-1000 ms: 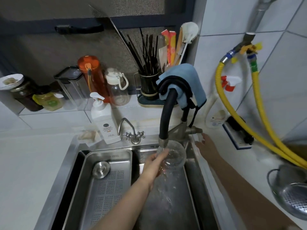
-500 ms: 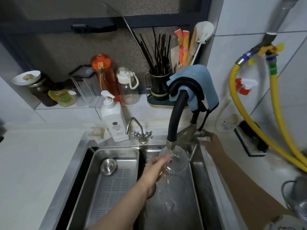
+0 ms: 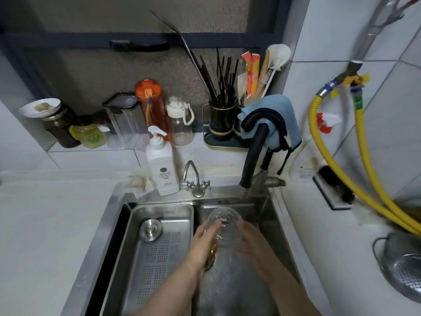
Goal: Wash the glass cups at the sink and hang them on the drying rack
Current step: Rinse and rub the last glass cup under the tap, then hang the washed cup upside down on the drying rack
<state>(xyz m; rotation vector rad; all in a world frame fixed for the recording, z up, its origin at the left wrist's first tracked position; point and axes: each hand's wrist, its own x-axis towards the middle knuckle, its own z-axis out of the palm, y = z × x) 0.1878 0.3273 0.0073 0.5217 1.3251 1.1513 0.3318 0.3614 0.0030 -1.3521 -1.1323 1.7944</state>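
A clear, textured glass cup [image 3: 225, 226] is held over the steel sink [image 3: 268, 215], below and in front of the black tap spout [image 3: 252, 156]. Its mouth faces the camera. My left hand [image 3: 205, 240] grips its left side, fingers curled onto the rim. On the cup's right side lies my right hand [image 3: 250, 242], blurred, fingers wrapped against the glass. The drying rack is not in view.
A perforated steel tray [image 3: 159, 254] with a round metal plug fills the sink's left half. A white soap pump bottle [image 3: 160, 165] and small tap [image 3: 196, 181] stand behind. Bottles, jars and a utensil holder line the ledge. Yellow hoses and a steel colander [image 3: 403, 267] sit right.
My right hand left the tap handle and came down onto the cup's right side. The cup dropped lower, away from the spout. The camera view shifted.
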